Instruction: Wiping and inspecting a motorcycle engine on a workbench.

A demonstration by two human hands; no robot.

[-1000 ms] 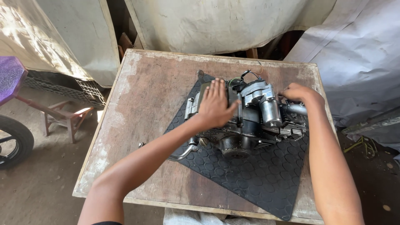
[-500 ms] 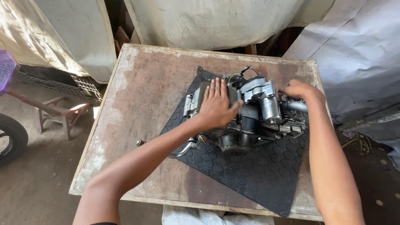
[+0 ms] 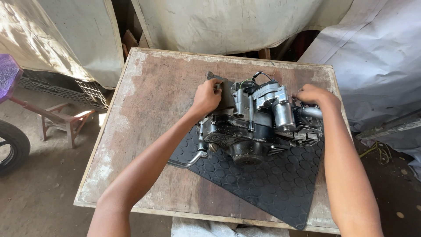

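Observation:
A dark, greasy motorcycle engine (image 3: 256, 127) rests on a black rubber mat (image 3: 272, 184) laid on a worn wooden table (image 3: 149, 114). My left hand (image 3: 207, 96) grips the engine's upper left edge with the fingers curled over it. At the engine's right end my right hand (image 3: 312, 94) is closed around a metal part near the silver starter motor (image 3: 283, 112). A bent metal lever (image 3: 193, 160) sticks out at the engine's lower left. The engine stands raised on its side.
A small wooden stool (image 3: 61, 123) and a tyre (image 3: 11, 147) are on the dirt floor at left. Pale tarpaulins (image 3: 377, 57) hang behind and to the right of the table. A plastic crate (image 3: 87, 90) lies at back left.
My left hand moved from lying flat on the engine's top to gripping its left edge, and the engine has tipped up on the mat. My right hand stays at the right end.

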